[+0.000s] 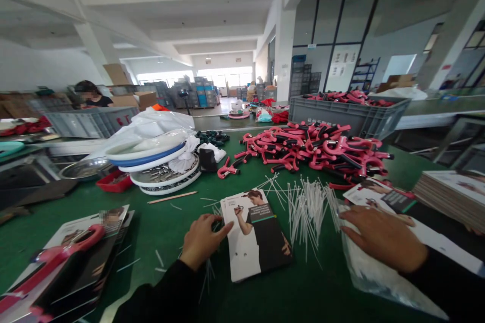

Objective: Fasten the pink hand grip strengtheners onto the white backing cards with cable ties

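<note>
A stack of printed cardboard cards (242,252), showing a pictured person and two small holes, lies flat in front of me. My left hand (203,239) is at its left edge, the thumb touching the card and apart from the curled index finger; I see nothing held in it. My right hand (382,237) lies with fingers stretched over a clear plastic bag (364,272) with whitish contents. Between the cards and the bag spreads a loose bunch of white cable ties (308,212). At the lower left, pink and black hand-grip tools (71,252) rest on similar cards.
A heap of pink and black tools (310,149) lies before a grey crate (348,113) of more. Stacked white trays (166,171) hold small metal parts. A pencil (172,197) lies nearby. Card stacks (450,197) stand right. A co-worker (93,95) is at the far left.
</note>
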